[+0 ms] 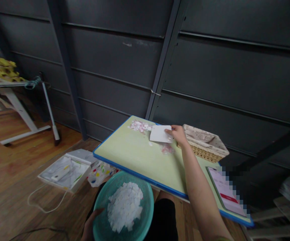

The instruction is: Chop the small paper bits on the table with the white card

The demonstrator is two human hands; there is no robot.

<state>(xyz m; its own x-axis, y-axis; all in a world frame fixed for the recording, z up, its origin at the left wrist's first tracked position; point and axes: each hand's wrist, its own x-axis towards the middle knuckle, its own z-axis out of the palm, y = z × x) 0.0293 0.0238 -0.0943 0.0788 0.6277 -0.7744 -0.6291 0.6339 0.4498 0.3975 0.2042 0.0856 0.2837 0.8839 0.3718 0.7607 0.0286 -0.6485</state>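
Nearest: L hand [91, 223] at the side of a teal bowl [149, 201] by the person's lap; thumb over the rim, fingers hidden, so its grip looks clamped on the rim, prob. to keep the bowl from tipping. In it, a heap of small white pieces [125, 207], well inside the walls. Bowl sits right by the near edge of a pale green desk [125, 147] w/ blue trim, prob. for easy reach.

On the floor, L of the bowl: a spotted plastic bag [100, 172] and an open white box [43, 176] w/ a cord.

On the desk, far R: a phone or tablet [222, 190], apart from the loose bits, maybe to stay uncluttered. Mid-desk: a pinkish, clear-looking clump [168, 149], too blurry to ID. Just beyond, R hand [177, 134] has its grip clamped on a white card [158, 134] by the R edge, thumb on top, leaving most of it free. Can't tell if it touches the desk. Beside its L edge: a pink-and-white pile [139, 126]. R of the hand: a cloth-lined wicker basket [206, 153].

Farthest: dark panel wall [115, 50].
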